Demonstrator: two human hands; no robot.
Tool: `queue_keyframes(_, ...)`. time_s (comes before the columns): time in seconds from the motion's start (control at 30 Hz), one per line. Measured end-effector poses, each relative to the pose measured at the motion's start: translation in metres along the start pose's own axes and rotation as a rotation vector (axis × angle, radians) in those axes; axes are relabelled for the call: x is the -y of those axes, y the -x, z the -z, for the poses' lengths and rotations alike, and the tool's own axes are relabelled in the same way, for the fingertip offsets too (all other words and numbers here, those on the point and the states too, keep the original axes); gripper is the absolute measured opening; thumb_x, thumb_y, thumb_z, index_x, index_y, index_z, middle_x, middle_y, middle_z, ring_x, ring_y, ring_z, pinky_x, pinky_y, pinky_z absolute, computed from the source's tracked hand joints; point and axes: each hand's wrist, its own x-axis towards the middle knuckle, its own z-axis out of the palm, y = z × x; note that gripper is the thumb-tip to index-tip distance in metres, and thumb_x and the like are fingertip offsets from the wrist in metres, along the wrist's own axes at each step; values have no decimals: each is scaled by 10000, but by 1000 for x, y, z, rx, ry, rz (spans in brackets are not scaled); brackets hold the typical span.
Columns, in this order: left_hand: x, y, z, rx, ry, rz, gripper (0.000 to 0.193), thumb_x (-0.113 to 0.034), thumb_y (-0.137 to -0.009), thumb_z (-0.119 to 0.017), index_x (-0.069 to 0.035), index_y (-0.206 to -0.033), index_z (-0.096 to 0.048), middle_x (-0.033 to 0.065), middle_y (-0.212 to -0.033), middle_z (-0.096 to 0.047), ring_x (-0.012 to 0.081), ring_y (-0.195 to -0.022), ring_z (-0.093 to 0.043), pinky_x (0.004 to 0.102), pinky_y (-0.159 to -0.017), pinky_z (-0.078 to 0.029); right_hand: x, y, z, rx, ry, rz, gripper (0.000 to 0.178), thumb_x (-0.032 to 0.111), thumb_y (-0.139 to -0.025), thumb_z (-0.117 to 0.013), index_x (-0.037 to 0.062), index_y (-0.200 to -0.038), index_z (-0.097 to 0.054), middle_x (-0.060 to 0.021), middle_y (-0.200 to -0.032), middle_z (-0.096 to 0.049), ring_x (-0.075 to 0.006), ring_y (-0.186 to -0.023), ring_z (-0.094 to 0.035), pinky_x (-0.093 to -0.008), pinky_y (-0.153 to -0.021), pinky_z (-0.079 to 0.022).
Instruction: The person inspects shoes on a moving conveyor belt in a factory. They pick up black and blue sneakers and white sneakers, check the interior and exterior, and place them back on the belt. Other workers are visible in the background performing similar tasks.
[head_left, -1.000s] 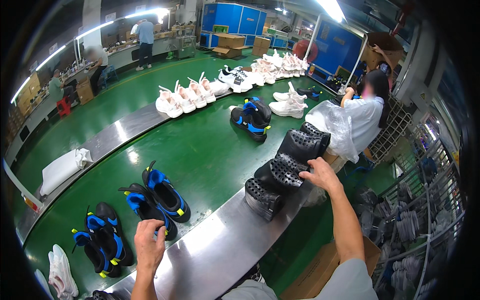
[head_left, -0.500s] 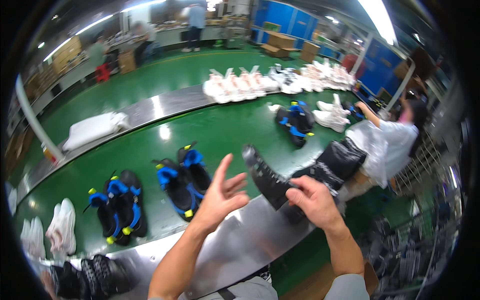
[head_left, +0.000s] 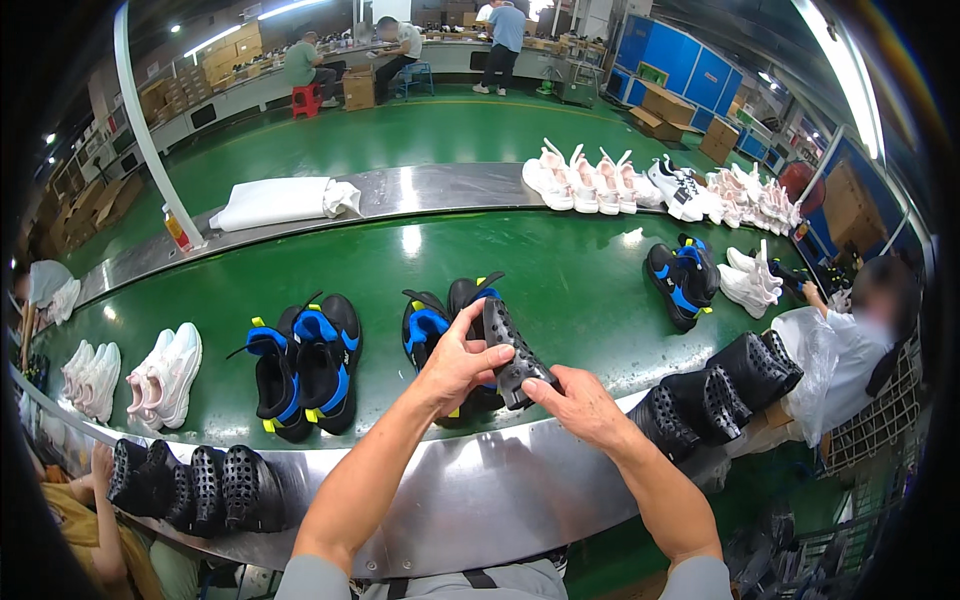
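Before me, over the near metal edge, I hold a black perforated boot (head_left: 512,345) in both hands. My left hand (head_left: 462,362) is closed round its upper part, with the thumb across the holes. At the lower end, my right hand (head_left: 580,402) grips it between thumb and fingers. Behind the boot stands a pair of black and blue shoes (head_left: 425,325), partly hidden by my left hand. Another black and blue pair (head_left: 335,355) with yellow tabs is to its left. More black perforated boots stand on the metal edge, one group (head_left: 225,490) at left and another (head_left: 715,400) at right.
White and pink shoes (head_left: 165,375) stand at the left of the green conveyor belt (head_left: 560,270). Several white shoes (head_left: 600,180) and a folded white sheet (head_left: 285,203) lie on the far metal ledge. A co-worker (head_left: 850,345) is at right; another person's arm (head_left: 103,490) shows at left.
My left hand, spread and apart from the boot before, has now closed on it. The boot has turned more upright. The view has swung, so the scene sits further right.
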Motion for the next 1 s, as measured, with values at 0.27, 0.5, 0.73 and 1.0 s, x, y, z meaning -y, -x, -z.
queue_keyframes(0.27,3,-76,42,-585,-1378,-617,663,-189,-891,-782,2,-1473,-529,298,-1195,-716,443,-1028,-726,525,-934,-577,7,-46,6,133,-205,-354,436,404,-947,-764,0,-849,-636,6,-639,-461,-103,-502,-377,-349,-418,-254)
queue_keyframes(0.5,5,-117,52,-276,-1502,-320,205,-141,-829,-766,6,-972,-786,293,-958,-732,487,-990,-708,553,-889,-563,-3,-121,-46,-144,602,-107,477,388,-894,-763,-81,-979,-747,-310,-988,-752,-437,-981,-759,-515,-837,-614)
queue_keyframes(0.73,10,-113,82,-271,-1374,-379,196,-168,-839,-762,11,-920,-756,284,-911,-716,475,-942,-704,546,-849,-551,-28,-143,-96,-292,653,150,299,253,-923,-745,-38,-949,-684,-285,-881,-746,-482,-851,-746,-551,-780,-612)
queue_keyframes(1.0,15,-119,75,-251,-1335,-397,181,-161,-878,-742,-10,-976,-752,278,-980,-722,470,-969,-693,539,-862,-548,-40,-181,-91,-167,699,100,198,106,-937,-589,-15,-1038,-708,-270,-1007,-755,-462,-965,-734,-548,-859,-589)
